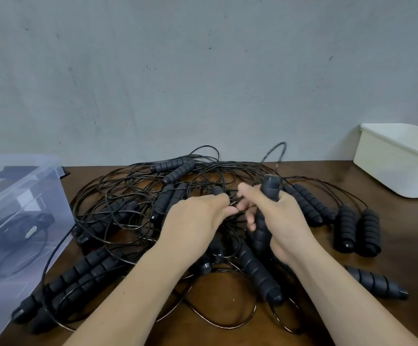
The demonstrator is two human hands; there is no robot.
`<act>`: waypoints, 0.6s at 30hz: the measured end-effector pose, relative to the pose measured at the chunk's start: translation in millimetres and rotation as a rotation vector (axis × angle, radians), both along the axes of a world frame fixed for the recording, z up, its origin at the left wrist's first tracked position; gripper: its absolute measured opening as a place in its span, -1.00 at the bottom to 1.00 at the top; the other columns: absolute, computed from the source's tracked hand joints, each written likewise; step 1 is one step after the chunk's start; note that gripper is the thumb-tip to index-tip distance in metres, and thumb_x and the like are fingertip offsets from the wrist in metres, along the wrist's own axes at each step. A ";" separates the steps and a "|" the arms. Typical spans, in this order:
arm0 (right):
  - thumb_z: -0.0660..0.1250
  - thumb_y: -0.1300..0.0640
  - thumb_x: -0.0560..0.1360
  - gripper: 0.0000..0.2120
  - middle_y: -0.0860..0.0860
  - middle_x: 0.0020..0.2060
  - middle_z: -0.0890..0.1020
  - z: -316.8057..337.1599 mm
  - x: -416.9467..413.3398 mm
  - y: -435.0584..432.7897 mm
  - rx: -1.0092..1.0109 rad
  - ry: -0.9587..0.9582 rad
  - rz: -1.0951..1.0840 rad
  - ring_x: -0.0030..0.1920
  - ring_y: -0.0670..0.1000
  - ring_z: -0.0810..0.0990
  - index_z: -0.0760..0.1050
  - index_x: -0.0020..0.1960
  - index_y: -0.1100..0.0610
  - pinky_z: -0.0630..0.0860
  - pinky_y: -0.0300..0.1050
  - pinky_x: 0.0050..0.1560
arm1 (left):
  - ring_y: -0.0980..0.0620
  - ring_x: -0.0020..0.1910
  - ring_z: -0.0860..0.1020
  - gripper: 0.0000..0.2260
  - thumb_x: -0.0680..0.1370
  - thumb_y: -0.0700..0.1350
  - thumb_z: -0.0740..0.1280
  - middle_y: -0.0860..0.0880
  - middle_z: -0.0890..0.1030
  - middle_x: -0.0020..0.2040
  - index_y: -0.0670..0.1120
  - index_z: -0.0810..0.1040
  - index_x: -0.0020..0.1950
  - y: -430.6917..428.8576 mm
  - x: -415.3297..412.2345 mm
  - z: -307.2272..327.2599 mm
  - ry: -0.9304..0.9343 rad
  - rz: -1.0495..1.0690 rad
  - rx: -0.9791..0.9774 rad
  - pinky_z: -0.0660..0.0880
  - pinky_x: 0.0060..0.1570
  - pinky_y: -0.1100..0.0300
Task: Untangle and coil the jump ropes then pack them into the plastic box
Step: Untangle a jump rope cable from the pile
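Working at the centre of the tangle of jump ropes (pixel 138 193), spread across the bench (pixel 403 228) under and to both sides of the hands. Gripping one foam handle (pixel 269 191) in the right hand (pixel 288 221), fingers curled round it and its top tilted up and away, probably to keep one rope's end fixed while freeing the rest. Pinching a strand of thin black cord (pixel 233 204) with the left hand (pixel 198 218), fingertips almost meeting those of the right, seemingly to follow that strand out from the handle and lift it clear of the crossings. Well out to the left of the left hand, the clear plastic box (pixel 23 196), apparently with one rope inside already, kept near for packing. Far to the right of the right hand, a white tub (pixel 398 166), untouched. By the look of the heap, untangling barely begun; no coil formed yet.
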State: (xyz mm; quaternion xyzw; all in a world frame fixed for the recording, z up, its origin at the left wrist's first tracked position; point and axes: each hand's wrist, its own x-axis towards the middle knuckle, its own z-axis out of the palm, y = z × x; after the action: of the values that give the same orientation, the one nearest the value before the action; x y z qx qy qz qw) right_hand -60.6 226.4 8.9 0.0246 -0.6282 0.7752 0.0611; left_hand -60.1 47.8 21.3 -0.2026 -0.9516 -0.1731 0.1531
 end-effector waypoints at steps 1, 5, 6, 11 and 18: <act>0.54 0.06 0.56 -0.66 0.20 -0.36 0.60 -2.0 1.2 -2.2 0.062 0.005 0.037 -0.44 0.06 0.43 0.59 -0.05 0.36 0.43 -0.15 -0.37 | -0.07 -0.04 0.66 -0.76 0.73 0.13 0.22 -0.02 0.67 -0.08 0.05 0.59 0.22 2.0 1.3 0.5 -0.071 -0.036 0.032 0.57 0.02 -0.08; 0.51 0.13 0.60 -0.79 0.16 -0.36 0.64 -3.8 1.6 -1.7 0.204 0.078 0.018 -0.41 0.05 0.53 0.63 -0.07 0.27 0.47 -0.10 -0.38 | 0.10 -0.32 0.59 -0.88 0.70 -0.13 0.31 0.05 0.67 -0.17 0.04 0.56 0.21 -1.4 -0.2 -8.8 -0.056 -0.082 0.086 0.64 -0.14 0.04; 0.51 0.14 0.60 -0.81 0.14 -0.33 0.67 -3.8 1.0 -1.0 0.227 0.095 0.008 -0.39 0.05 0.55 0.65 -0.07 0.26 0.48 -0.09 -0.38 | 0.10 -0.33 0.59 -0.93 0.69 -0.12 0.33 0.07 0.66 -0.20 0.05 0.52 0.14 -3.5 -0.1 -11.1 -0.109 -0.081 0.132 0.63 -0.18 0.07; 0.53 0.17 0.57 -0.82 0.11 -0.33 0.68 -5.3 -0.9 0.6 0.168 0.086 -0.051 -0.37 0.01 0.55 0.66 -0.12 0.27 0.47 -0.08 -0.37 | 0.22 -0.25 0.59 -0.86 0.68 0.13 0.32 0.17 0.67 -0.22 0.13 0.49 -0.03 -3.2 0.4 -15.3 -0.190 -0.065 0.269 0.61 -0.09 0.03; 0.52 0.16 0.57 -0.78 0.13 -0.28 0.68 4.4 -2.1 9.2 -0.039 0.123 -0.162 -0.37 -0.03 0.53 0.63 -0.08 0.32 0.46 -0.16 -0.37 | 0.07 -0.08 0.55 -0.83 0.70 0.20 0.21 0.16 0.56 -0.15 0.14 0.48 0.08 -9.5 -3.5 -1.4 0.050 0.103 0.093 0.50 -0.10 0.04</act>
State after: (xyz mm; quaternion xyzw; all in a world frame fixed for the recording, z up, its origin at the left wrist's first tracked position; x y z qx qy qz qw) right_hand -62.7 235.6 13.3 0.0203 -0.6080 0.7768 0.1626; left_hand -63.6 38.4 19.9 -0.1504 -0.9475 -0.2042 0.1948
